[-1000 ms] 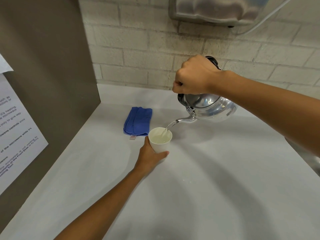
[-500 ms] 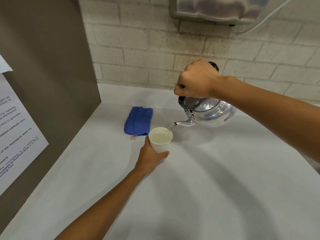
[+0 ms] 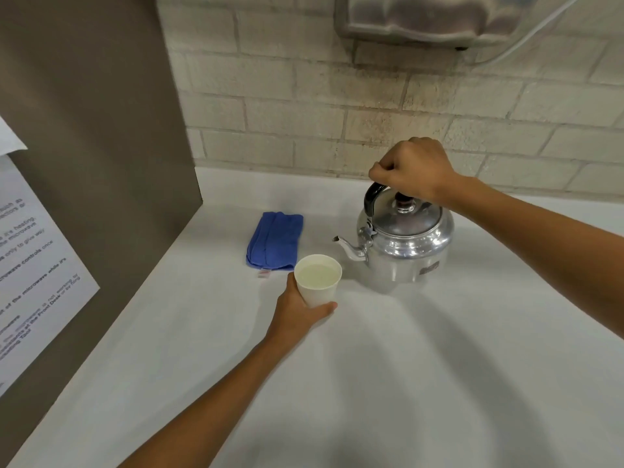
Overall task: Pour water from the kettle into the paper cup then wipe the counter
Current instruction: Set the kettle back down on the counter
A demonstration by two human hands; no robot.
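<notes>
On the white counter [image 3: 439, 366], left hand [image 3: 297, 310] grasps the paper cup [image 3: 317, 282]; right hand [image 3: 412, 170] clenches the upright kettle [image 3: 405, 244] handle.

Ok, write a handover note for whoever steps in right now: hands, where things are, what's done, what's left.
Left hand: wrapped around the cup, which stands on the counter.
Right hand: gripping the handle of the kettle, upright on the counter right of the cup.
Cloth: folded, behind the cup, untouched.
Done: cup is nearly full, no water flowing.
Left: let go of both, take the cloth, wipe the counter.
</notes>
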